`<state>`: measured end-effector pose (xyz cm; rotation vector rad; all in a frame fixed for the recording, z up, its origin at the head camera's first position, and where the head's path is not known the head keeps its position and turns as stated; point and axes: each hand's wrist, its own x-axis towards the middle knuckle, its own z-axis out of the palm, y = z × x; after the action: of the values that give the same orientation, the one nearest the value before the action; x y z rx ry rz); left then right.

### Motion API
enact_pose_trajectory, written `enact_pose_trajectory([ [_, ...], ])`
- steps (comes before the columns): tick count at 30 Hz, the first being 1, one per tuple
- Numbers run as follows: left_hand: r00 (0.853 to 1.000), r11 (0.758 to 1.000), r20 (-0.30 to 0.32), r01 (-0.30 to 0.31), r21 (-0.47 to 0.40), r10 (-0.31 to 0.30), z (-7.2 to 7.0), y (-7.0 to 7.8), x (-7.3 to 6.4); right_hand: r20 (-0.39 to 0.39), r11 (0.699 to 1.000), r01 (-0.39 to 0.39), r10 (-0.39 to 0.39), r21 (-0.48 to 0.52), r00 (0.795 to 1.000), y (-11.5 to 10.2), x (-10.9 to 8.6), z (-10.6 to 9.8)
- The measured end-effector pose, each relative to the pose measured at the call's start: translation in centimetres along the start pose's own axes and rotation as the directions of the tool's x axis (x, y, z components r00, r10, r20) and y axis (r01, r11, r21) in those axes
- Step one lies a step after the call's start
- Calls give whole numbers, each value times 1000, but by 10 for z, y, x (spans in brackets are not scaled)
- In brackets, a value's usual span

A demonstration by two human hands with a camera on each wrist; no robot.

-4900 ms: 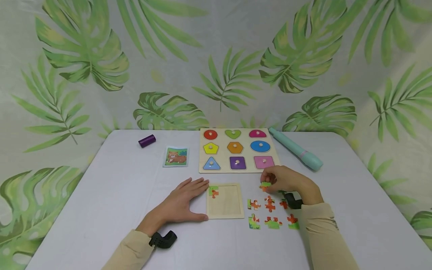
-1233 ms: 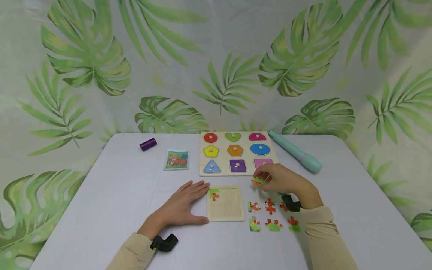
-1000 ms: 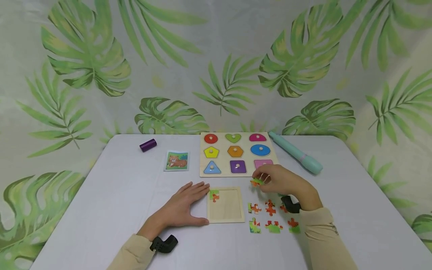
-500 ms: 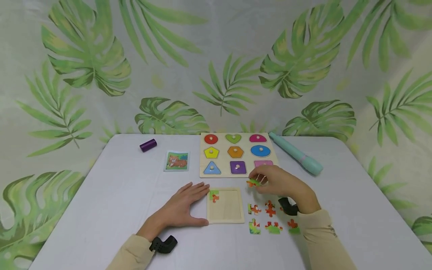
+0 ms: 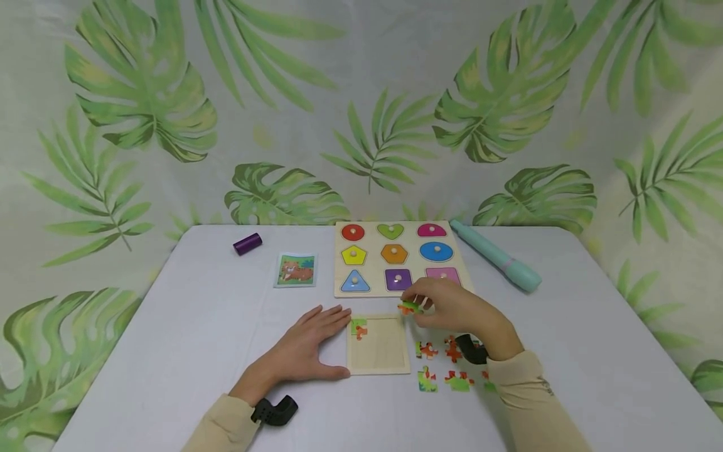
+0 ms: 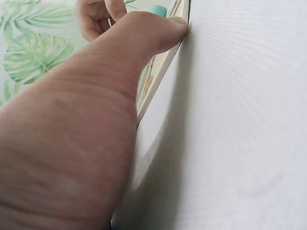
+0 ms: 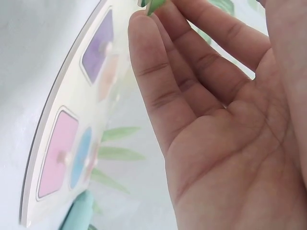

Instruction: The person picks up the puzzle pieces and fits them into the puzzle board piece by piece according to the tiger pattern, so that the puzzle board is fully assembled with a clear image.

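Note:
My right hand [image 5: 449, 306] pinches a green and orange jigsaw puzzle piece [image 5: 409, 307] just above the top right corner of a square wooden puzzle frame [image 5: 405, 351]. Only a green edge of the held puzzle piece [image 7: 153, 5] shows in the right wrist view. One corner piece [image 5: 358, 328] lies in the frame's upper left corner. My left hand [image 5: 303, 345] lies flat with fingers spread, fingertips and thumb touching the frame's left side. To the right of the frame lie several loose puzzle pieces [image 5: 427, 379], some partly hidden under my right wrist.
A wooden shape board [image 5: 373, 242] with knobbed coloured shapes stands behind the frame, partly under my right hand. A picture card [image 5: 295, 270] and a purple cylinder [image 5: 247, 244] lie back left. A teal tapered object [image 5: 497, 256] lies back right.
My right hand has carried the puzzle piece leftward, from above the loose pieces to the frame's top right corner. The left hand has kept its place at the frame.

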<state>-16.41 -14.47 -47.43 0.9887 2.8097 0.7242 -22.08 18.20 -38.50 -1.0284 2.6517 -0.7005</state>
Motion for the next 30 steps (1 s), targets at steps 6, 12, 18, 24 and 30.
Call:
enact_pose_trajectory([
  [6,1000,1000,-2,1,-10,-1,1,0,-1,7,1000,0,0,-31,1000,-3,3,2],
  [12,1000,1000,1,-1,-3,1,1,0,0,2,999,6,-6,-54,1000,-3,5,4],
  [18,1000,1000,8,-1,5,1,-1,0,0,-8,998,5,-6,-65,1000,-6,6,4],
  [24,1000,1000,6,-4,5,4,-1,1,0,-13,998,24,-25,-65,1000,-10,6,4],
  [30,1000,1000,20,9,-9,-9,-3,2,1,-18,996,39,-41,-77,999,-12,7,3],
])
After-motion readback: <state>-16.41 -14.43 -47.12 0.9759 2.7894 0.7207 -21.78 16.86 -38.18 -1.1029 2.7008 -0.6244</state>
